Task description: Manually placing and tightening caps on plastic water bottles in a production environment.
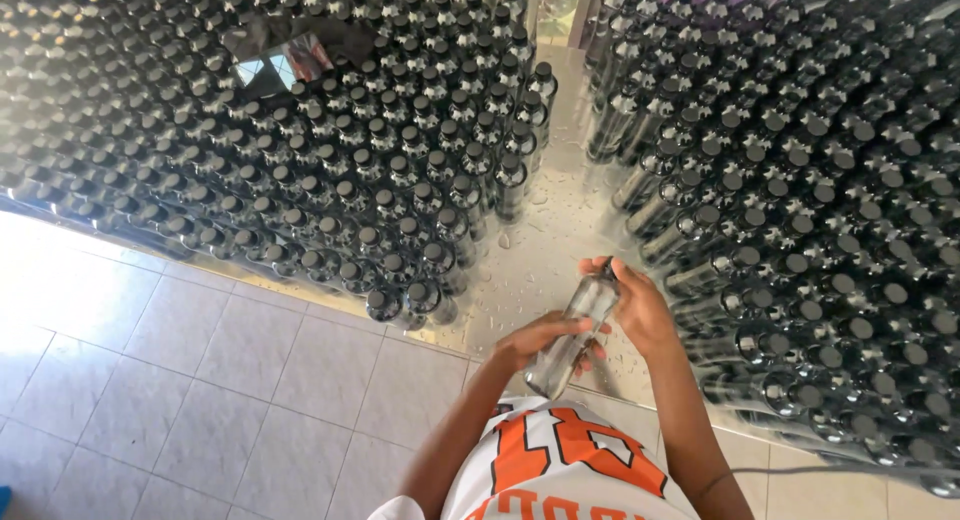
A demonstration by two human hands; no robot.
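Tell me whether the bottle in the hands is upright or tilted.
Tilted: the clear bottle leans, its top under the right hand, its base by the left hand.

Bright daylight, wide-angle bend at the edges

Glare washes out the floor tiles [110, 310] far left of the left hand [535, 342]; the wet surface [540, 260] above it shines, and distant bottles [150, 90] smear.

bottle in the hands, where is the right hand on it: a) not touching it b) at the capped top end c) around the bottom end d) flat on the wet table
b: the right hand pinches the dark cap end of the clear bottle, while the left hand wraps the lower body, above the wet metal table.
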